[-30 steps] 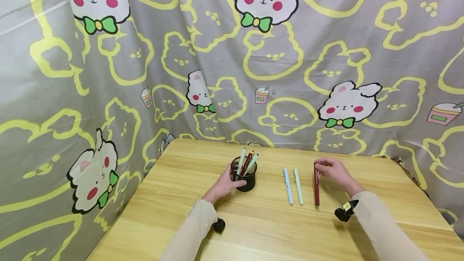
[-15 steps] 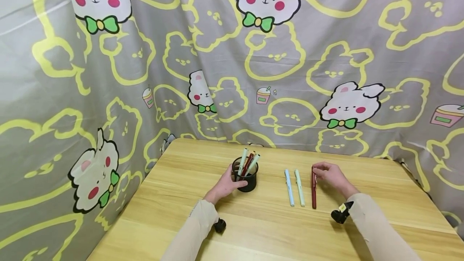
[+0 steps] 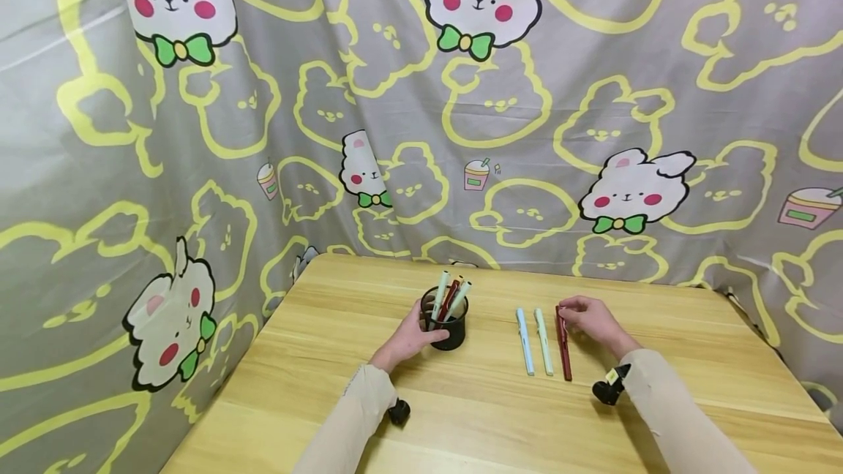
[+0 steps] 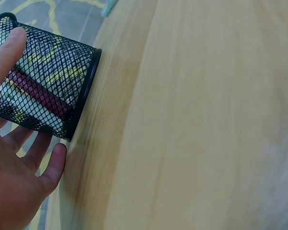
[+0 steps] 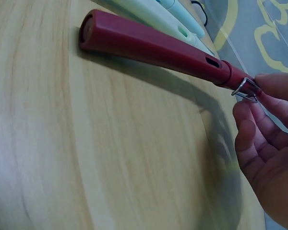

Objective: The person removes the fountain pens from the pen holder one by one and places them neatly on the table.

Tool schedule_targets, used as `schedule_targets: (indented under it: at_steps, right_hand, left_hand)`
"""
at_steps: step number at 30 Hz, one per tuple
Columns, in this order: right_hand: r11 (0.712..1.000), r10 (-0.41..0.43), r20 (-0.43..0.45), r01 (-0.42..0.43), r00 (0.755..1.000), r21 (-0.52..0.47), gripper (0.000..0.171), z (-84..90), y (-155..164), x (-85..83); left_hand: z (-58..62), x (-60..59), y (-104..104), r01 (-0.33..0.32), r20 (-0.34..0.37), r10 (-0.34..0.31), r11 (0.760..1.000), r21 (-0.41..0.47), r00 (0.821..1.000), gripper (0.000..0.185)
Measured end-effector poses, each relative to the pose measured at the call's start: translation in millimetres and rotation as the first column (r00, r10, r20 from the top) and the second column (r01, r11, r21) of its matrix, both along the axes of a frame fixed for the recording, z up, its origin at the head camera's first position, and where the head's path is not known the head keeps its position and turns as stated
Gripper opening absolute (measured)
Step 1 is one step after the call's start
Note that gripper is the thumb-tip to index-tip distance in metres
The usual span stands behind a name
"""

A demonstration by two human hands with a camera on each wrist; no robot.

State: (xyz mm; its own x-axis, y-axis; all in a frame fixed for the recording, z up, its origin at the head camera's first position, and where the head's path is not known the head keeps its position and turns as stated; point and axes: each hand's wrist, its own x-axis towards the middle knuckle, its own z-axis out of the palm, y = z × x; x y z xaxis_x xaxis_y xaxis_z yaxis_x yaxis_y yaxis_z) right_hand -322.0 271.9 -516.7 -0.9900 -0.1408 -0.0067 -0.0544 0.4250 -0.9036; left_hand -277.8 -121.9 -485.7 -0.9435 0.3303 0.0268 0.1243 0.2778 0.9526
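Note:
My left hand [image 3: 407, 335] holds a black mesh pen holder [image 3: 451, 335], its thumb across the near side. Inside stand two pale green pens and a dark red one, with a bit of yellow behind them. In the left wrist view the mesh [image 4: 48, 81] lies between thumb and fingers. My right hand [image 3: 593, 320] pinches a dark red pen [image 3: 564, 350] by its clip end. The right wrist view shows that pen [image 5: 153, 45] with its far end pointing away from the hand. Just left of it lie a pale green pen [image 3: 544, 342] and a light blue pen [image 3: 525, 342], roughly parallel.
The wooden table [image 3: 474, 415] runs back to a grey patterned curtain [image 3: 408, 108], which also hangs along the left side. A small black device [image 3: 398, 412] sits at the left wrist, and another black device [image 3: 609, 390] at the right.
My right hand has moved left with the dark red pen, bringing it close beside the pale green one. The pen now slants a little. My left hand stays on the pen holder.

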Motion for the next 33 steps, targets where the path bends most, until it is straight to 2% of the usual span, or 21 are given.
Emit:
schedule_targets:
  at_steps: [7,16,25,33]
  right_hand:
    - [1.0,-0.015,0.008,0.015,1.0,-0.005,0.038,-2.0,-3.2,-0.6]
    - [0.998,-0.017,-0.006,0.017,1.0,0.062,0.03,-3.0,-9.5,2.7]
    - [0.999,-0.036,0.0,0.036,0.999,0.033,0.031,-5.0,-10.9,0.6]
    - [0.997,-0.056,-0.005,0.056,0.998,0.058,0.029,-5.0,-12.4,1.1]
  left_hand:
    - [0.7,1.1,0.3,0.0,-0.002,0.0,1.0,-0.002,1.0,0.081]
    - [1.1,0.9,0.6,0.02,-0.007,-0.02,1.0,0.023,1.0,0.078]
    - [0.5,0.7,-0.1,0.009,-0.002,-0.009,1.0,0.013,1.0,0.081]
    - [-0.4,0.4,-0.6,0.011,-0.013,-0.011,1.0,0.008,1.0,0.079]
